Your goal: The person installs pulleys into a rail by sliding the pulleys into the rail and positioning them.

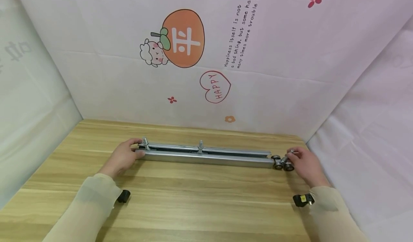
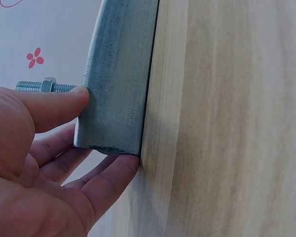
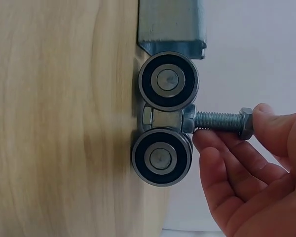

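A steel channel track (image 1: 206, 159) lies lengthwise on the wooden table, slot facing up. My left hand (image 1: 124, 157) grips its left end, thumb on the upper edge and fingers at the end face (image 2: 108, 149). Two threaded bolts stand up from the slot, a left bolt (image 1: 145, 143) beside that hand and a middle bolt (image 1: 200, 147). At the track's right end, my right hand (image 1: 306, 165) pinches the bolt (image 3: 219, 122) of a roller trolley (image 3: 163, 118). Its wheels stand on the table, the front one right at the channel's open mouth (image 3: 187, 49).
The wooden table (image 1: 193, 206) spreads in front of the track. A white printed cloth (image 1: 274, 91) rises behind it, with more cloth at both sides. Black wrist cameras show at the left sleeve (image 1: 93, 199) and the right sleeve (image 1: 332, 206).
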Available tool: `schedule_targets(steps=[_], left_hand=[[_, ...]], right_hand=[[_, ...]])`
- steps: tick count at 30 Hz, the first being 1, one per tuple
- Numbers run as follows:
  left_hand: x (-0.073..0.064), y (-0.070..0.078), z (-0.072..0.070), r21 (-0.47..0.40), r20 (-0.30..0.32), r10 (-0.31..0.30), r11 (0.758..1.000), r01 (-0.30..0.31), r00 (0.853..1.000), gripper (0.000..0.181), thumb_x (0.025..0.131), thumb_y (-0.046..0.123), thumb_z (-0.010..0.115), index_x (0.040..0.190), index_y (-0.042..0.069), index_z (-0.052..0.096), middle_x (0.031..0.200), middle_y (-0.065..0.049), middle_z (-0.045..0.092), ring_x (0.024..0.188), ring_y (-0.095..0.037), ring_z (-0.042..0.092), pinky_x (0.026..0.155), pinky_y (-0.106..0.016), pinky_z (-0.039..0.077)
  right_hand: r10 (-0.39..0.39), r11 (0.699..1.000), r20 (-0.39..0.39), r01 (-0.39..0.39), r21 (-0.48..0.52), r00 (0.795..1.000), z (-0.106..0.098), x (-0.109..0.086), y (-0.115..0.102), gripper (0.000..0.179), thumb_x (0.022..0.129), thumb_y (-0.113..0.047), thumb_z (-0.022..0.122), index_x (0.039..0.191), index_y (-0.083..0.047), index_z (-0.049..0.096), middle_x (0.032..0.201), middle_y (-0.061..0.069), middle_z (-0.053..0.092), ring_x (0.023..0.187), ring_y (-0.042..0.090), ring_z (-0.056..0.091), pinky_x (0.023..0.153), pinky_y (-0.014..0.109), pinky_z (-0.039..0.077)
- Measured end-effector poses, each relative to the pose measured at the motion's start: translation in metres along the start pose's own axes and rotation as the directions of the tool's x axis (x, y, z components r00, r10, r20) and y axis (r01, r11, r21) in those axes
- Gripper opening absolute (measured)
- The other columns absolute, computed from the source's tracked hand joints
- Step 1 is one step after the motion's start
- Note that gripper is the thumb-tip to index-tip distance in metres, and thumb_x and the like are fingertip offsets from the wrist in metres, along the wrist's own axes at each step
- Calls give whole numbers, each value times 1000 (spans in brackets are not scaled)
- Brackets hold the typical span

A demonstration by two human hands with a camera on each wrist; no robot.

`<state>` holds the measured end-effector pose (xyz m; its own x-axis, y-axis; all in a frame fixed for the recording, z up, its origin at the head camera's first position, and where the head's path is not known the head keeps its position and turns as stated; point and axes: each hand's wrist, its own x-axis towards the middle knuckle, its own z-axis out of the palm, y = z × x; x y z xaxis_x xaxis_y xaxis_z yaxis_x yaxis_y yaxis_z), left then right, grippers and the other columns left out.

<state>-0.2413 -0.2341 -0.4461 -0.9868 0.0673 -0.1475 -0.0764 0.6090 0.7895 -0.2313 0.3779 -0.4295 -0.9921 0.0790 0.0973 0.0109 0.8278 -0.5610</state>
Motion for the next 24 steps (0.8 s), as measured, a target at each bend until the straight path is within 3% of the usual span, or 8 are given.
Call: schedule_targets(steps=[6,24], left_hand=[[1,-1,0,5,-1,-4,1000,4,1000,59,100,22,62,151,5,37,137,-31,50,106,-32,57,77,-37,48],[1,-2,-1,-11,4,-4,1000,4,1000,60,100,22,63,152,5,37,138,-31,49,117,-37,54,81,-40,48]], right_hand=[[-4,1000,-8,4,-7,1000,3,2,-5,34,107,-29,49,122,-3,63,116,23,66,97,35,64,78,48,49],[-46,999,-11,46,3,999,9,8,-10,30,105,-30,52,118,-6,65,111,18,70,93,28,65,74,39,47]])
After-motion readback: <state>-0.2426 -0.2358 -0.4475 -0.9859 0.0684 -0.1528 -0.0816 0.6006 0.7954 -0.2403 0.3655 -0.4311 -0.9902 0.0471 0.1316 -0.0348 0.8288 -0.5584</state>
